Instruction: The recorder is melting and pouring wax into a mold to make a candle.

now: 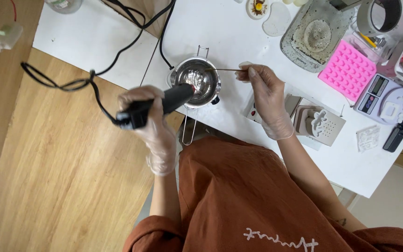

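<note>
My left hand [150, 121], in a clear glove, grips a black corded heat gun [162, 105] whose nozzle points into a small steel melting pot [196, 81] near the white table's front edge. My right hand [269, 95], also gloved, pinches a thin wooden stick [224, 69] whose tip reaches over the pot's rim. Shiny melted material shows inside the pot. A wire handle [190, 128] hangs from the pot toward me.
A black cable [71, 84] trails left over the wooden floor. On the white table [229, 32] lie a pink silicone mould [348, 70], a grey tray [311, 35], a small digital scale [381, 95], a white perforated block [320, 123] and a tape roll [378, 16].
</note>
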